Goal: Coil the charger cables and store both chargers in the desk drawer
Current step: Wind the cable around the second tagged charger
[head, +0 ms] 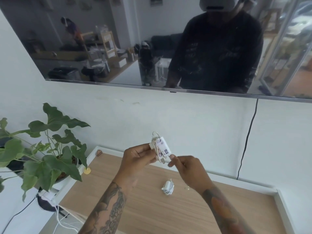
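Note:
I hold a white charger (163, 148) with handwritten marks on it up above the desk, its white cable wound round the body. My left hand (139, 157) grips the charger's left side. My right hand (185, 168) pinches the cable end at the charger's lower right corner. A second white charger (167, 186) with its cable coiled round it lies on the wooden desk top (152, 208) below my hands. No drawer shows in this view.
A leafy potted plant (43, 152) stands left of the desk. White cables (62, 222) hang at the desk's left edge. A wall-mounted TV (152, 39) hangs above, with a black cord (248, 141) running down the wall. A small yellow disc (87, 170) lies at the desk's left rim.

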